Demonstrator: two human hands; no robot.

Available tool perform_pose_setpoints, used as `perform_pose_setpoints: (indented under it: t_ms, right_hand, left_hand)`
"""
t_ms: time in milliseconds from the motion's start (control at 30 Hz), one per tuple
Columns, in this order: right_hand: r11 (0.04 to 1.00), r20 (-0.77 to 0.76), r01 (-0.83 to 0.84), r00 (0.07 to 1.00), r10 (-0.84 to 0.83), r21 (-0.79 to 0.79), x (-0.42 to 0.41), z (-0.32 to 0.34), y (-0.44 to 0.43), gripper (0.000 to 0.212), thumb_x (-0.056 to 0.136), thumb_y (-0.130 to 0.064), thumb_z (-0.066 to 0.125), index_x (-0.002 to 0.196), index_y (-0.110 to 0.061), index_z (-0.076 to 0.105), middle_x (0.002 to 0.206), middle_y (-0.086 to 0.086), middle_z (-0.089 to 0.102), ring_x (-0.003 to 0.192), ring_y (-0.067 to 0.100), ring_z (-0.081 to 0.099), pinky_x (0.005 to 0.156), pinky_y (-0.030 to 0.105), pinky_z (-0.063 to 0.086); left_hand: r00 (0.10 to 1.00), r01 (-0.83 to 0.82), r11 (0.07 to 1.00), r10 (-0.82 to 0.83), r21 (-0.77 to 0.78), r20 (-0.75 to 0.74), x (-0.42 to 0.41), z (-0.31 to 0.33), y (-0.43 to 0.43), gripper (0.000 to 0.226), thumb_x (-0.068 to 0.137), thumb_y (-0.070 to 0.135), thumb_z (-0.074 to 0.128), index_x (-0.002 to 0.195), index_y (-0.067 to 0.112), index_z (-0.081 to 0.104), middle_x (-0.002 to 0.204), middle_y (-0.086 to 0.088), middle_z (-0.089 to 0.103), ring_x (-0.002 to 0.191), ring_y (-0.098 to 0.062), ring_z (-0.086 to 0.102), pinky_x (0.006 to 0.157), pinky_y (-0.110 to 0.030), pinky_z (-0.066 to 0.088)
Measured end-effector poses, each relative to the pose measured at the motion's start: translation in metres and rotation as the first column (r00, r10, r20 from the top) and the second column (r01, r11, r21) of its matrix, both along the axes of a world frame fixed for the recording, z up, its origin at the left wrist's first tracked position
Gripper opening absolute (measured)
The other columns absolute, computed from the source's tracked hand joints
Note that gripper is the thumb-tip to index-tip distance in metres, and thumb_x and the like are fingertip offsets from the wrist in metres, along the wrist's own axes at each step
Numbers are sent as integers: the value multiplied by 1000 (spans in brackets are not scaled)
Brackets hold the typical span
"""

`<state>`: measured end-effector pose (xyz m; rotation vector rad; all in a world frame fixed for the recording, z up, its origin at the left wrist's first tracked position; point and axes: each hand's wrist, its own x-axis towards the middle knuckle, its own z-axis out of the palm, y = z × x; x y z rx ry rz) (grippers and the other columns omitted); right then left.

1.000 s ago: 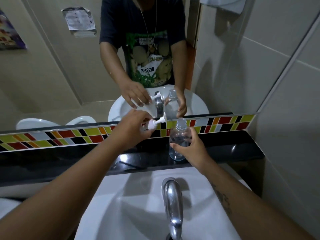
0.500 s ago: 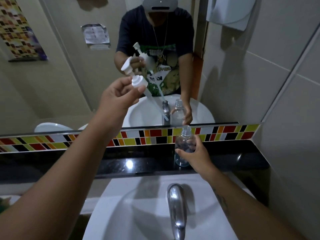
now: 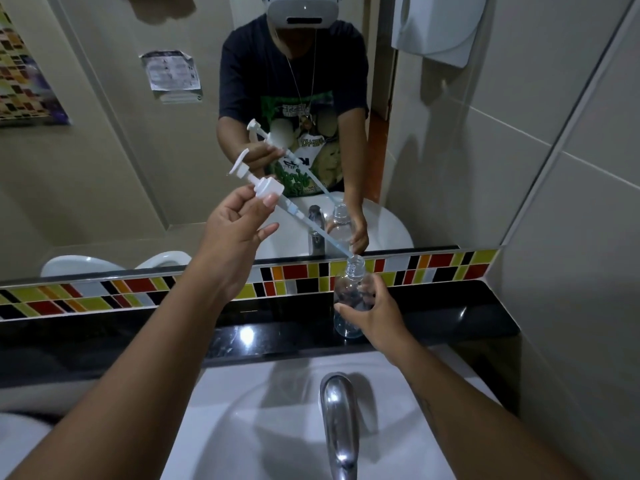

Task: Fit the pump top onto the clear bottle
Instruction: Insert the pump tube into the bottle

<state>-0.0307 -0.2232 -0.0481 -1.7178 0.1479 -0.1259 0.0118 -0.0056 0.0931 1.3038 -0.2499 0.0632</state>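
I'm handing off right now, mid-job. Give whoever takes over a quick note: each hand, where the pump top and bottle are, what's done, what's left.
Left hand: pinching the white pump top by its collar, held up high and tilted, dip tube slanting down to the right.
Right hand: wrapped around the clear bottle, which stands upright on the black ledge behind the sink.
Done: tube tip is at the bottle's open mouth; whether it has entered I cannot tell.
Left: feed the tube down, bring the pump top upright, seat the collar on the neck and probably screw it tight.
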Motion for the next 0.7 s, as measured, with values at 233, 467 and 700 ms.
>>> perform_pose_setpoints:
  t_ms: [233, 467, 700]
  right_hand:
    - [1000, 3, 4, 1000, -4, -16, 1, 0, 0, 62, 69, -22, 85, 118, -29, 48, 104, -18, 55, 89, -5, 57, 71, 13, 50]
    - [999, 5, -27, 1000, 27, 32, 0, 1, -1, 63, 70, -20, 84, 122, -26, 49, 107, -13, 62, 92, -1, 62, 73, 13, 50]
    - [999, 23, -43, 999, 42, 27, -2, -2, -3, 58, 71, -20, 83, 119, -25, 51, 111, -7, 66, 92, -5, 63, 75, 15, 51]
  left_hand:
    - [999, 50, 997, -51, 57, 19, 6, -4, -2, 51, 77, 41, 78, 119, 15, 65, 119, 1, 75, 114, -14, 68, 87, -32, 52]
    - [987, 142, 974, -152, 175, 48, 9, 0, -32, 37, 76, 30, 79, 109, 19, 66, 98, 5, 77, 92, -5, 70, 80, -25, 52]
    - [960, 181, 895, -250, 408, 123, 13, -9, -62, 19, 87, 14, 79, 95, 29, 70, 79, 21, 75, 80, 7, 69, 71, -6, 48]
